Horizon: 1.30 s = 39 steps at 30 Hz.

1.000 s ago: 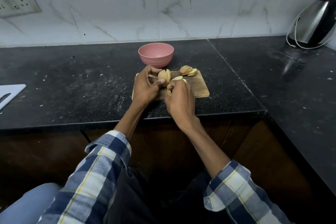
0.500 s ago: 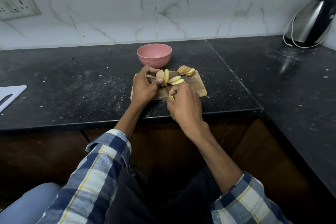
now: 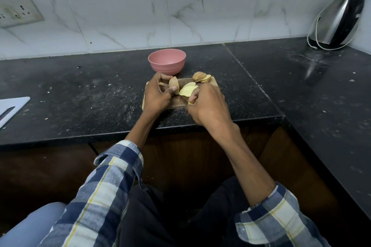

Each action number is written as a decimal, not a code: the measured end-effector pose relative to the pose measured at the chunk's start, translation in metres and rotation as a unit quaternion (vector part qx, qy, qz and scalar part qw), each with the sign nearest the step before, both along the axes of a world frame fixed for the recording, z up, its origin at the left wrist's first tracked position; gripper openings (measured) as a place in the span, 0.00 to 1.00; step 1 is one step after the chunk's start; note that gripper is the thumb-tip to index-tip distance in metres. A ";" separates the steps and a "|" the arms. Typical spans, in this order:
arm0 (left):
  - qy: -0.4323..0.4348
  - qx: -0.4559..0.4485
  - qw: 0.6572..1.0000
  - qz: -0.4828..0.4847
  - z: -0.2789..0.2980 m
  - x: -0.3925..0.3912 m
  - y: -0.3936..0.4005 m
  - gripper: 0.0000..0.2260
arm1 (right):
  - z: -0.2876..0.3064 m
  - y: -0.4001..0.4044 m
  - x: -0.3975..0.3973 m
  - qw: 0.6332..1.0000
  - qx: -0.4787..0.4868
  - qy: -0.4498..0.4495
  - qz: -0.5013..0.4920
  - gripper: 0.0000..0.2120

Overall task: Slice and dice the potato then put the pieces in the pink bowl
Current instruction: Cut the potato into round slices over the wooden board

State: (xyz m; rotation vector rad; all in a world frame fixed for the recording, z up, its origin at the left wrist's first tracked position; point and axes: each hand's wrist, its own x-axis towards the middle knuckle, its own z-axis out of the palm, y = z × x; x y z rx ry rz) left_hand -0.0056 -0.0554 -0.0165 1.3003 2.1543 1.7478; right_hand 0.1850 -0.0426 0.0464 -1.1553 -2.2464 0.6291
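A small wooden cutting board (image 3: 214, 84) lies on the black counter. My left hand (image 3: 156, 96) pinches the uncut potato end (image 3: 173, 84) upright on the board. Freshly cut pale slices (image 3: 187, 90) lie flat just right of it. My right hand (image 3: 208, 106) is closed around a yellow-handled knife (image 3: 189, 103); only a sliver of handle shows and the blade is hidden. A stack of earlier slices (image 3: 201, 77) sits at the board's far right corner. The pink bowl (image 3: 167, 63) stands empty right behind the board.
A steel electric kettle (image 3: 337, 23) with a white cord stands at the back right corner. A white board (image 3: 10, 107) lies at the left edge of the counter. A switch plate (image 3: 17, 9) is on the tiled wall. The counter's front edge runs just below my wrists.
Another slice has fallen flat beside the potato end, which is now shorter. My right hand has drawn back slightly toward the board's near edge.
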 end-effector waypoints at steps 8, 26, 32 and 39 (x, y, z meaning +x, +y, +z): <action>0.002 -0.009 1.000 0.013 -0.001 0.000 0.000 0.13 | -0.004 0.000 0.008 0.998 0.016 0.053 -0.004 0.06; -0.008 0.035 0.999 -0.004 -0.003 -0.003 -0.001 0.12 | -0.006 0.007 -0.037 0.987 0.113 0.110 0.007 0.02; -0.005 0.043 0.999 -0.022 -0.004 -0.006 -0.002 0.12 | -0.007 0.008 -0.044 0.988 0.099 0.118 0.020 0.03; -0.008 0.045 0.999 -0.016 -0.003 -0.005 -0.002 0.11 | -0.009 0.010 -0.050 0.990 0.090 0.108 0.017 0.03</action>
